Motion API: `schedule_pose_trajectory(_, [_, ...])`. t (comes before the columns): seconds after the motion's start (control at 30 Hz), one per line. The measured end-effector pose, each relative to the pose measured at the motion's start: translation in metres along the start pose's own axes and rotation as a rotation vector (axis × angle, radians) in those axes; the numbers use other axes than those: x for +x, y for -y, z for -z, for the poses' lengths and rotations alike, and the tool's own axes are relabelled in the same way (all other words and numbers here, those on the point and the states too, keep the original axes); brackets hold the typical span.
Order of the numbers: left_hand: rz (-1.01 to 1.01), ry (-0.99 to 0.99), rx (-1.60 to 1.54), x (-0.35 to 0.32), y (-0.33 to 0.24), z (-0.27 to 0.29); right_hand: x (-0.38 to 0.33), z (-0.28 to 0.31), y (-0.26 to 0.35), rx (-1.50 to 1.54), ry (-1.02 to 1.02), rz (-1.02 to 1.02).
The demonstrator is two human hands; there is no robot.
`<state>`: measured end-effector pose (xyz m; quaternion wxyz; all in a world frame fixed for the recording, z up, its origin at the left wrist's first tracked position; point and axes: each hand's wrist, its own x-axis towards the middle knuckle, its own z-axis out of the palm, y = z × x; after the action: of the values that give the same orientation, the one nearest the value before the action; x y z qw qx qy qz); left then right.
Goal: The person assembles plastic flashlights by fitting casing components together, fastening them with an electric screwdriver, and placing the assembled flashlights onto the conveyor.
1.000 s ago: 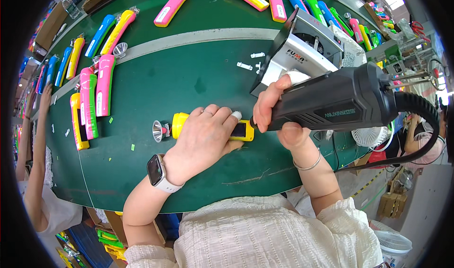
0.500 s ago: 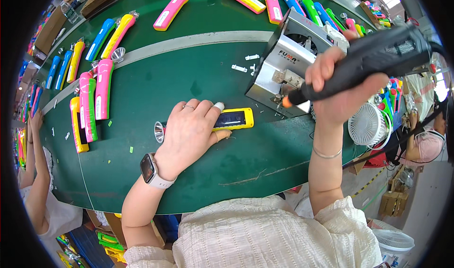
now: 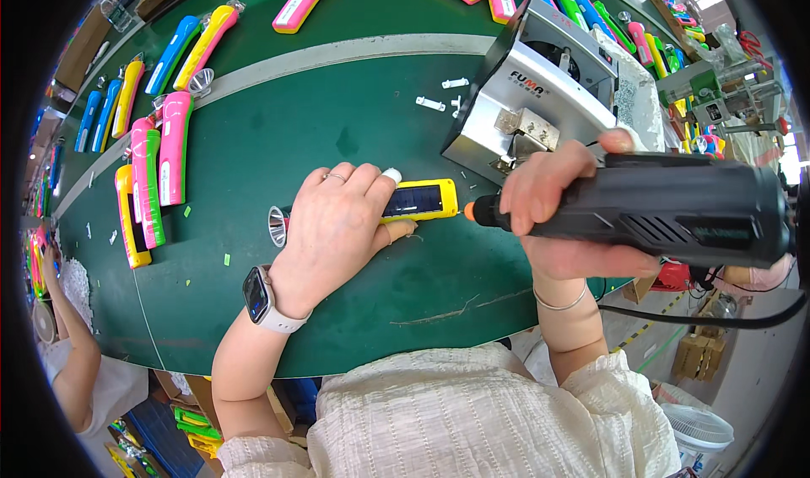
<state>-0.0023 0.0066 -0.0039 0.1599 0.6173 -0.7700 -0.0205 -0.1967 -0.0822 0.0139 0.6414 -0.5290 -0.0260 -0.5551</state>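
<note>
My left hand [image 3: 337, 216] presses a yellow flashlight [image 3: 432, 199] down on the green table, fingers wrapped over its middle. The flashlight has a dark panel on its right part, and its shiny reflector head [image 3: 278, 226] pokes out to the left of my hand. In my right hand [image 3: 553, 204] is a black electric screwdriver [image 3: 675, 212], held level. Its orange-collared tip is right by the flashlight's right end; whether they touch I cannot tell. Just beyond my right hand stands a silver screw feeder [image 3: 527, 98].
White plastic clips [image 3: 431, 104] lie left of the feeder. Pink, blue and yellow flashlights [image 3: 175, 145] are grouped at the left, with more along the far strip. A black cable [image 3: 709, 319] hangs at the right. Another person's arm [image 3: 78, 343] is at the far left.
My right hand has brought the screwdriver down and left, from the feeder's front to the flashlight's right end. My left hand still grips the flashlight. The view has shifted slightly.
</note>
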Motion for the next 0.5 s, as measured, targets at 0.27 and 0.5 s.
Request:
schedule_pose_trajectory(0.27, [0.003,-0.010,-0.019,0.001,-0.001,0.000,-0.002,0.001,-0.001,0.003,0.096,-0.038])
schedule_pose_trajectory(0.5, [0.004,-0.006,-0.035,0.001,0.000,0.000,-0.006,0.002,-0.008,-0.169,0.104,-0.112])
